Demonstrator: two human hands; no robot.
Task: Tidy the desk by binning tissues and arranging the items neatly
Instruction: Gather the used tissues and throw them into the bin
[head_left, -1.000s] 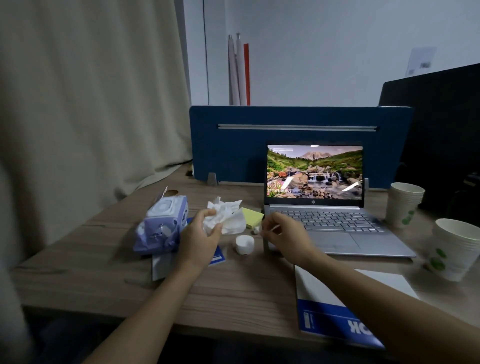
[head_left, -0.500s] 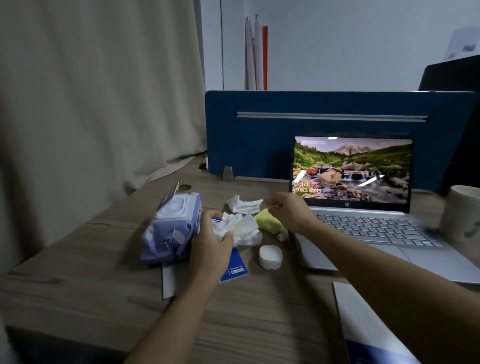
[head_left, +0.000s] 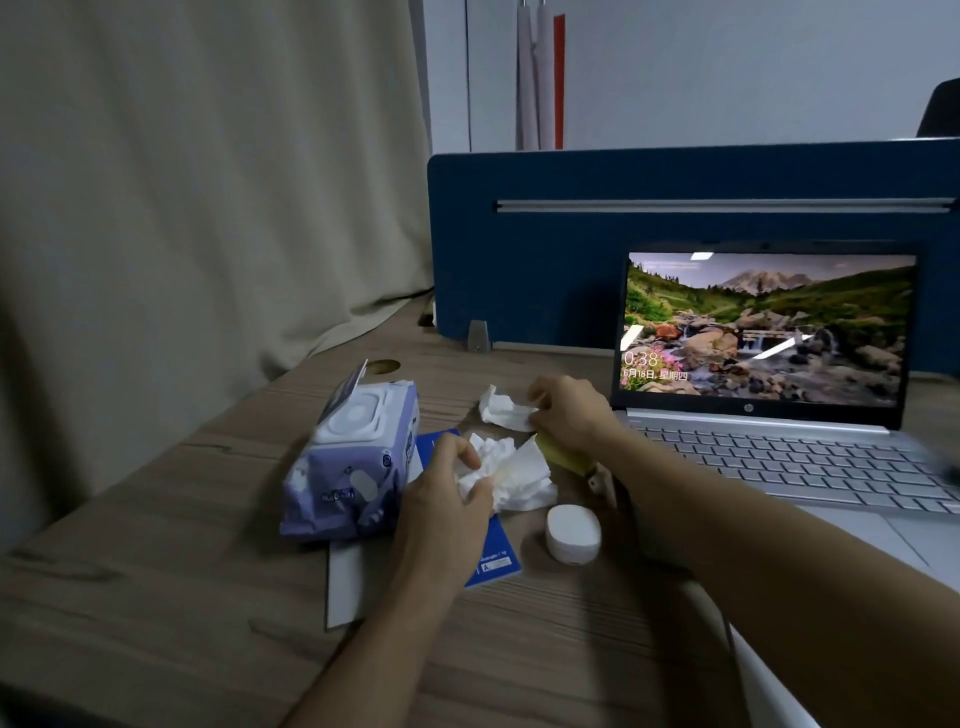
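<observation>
My left hand (head_left: 447, 499) grips a crumpled white tissue (head_left: 514, 475) just above the wooden desk (head_left: 156, 545). Farther back, my right hand (head_left: 566, 410) pinches a second, smaller crumpled tissue (head_left: 501, 408). A purple wet-wipes pack (head_left: 353, 457) lies left of my left hand. Under that hand a blue booklet (head_left: 493, 556) rests on a white sheet (head_left: 348, 582). A yellow sticky-note pad (head_left: 558, 452) lies partly under my right wrist. A small round white case (head_left: 571, 532) sits in front of the tissues.
An open silver laptop (head_left: 769, 441) with a landscape on its screen stands at the right. A blue desk divider (head_left: 571, 249) runs along the back. A beige curtain (head_left: 182, 208) hangs at the left. A white notebook edge (head_left: 753, 675) shows under my right forearm.
My right hand reached from the laptop's front edge back to the second tissue and took hold of it. My left hand kept the first tissue. The view moved closer and leftward.
</observation>
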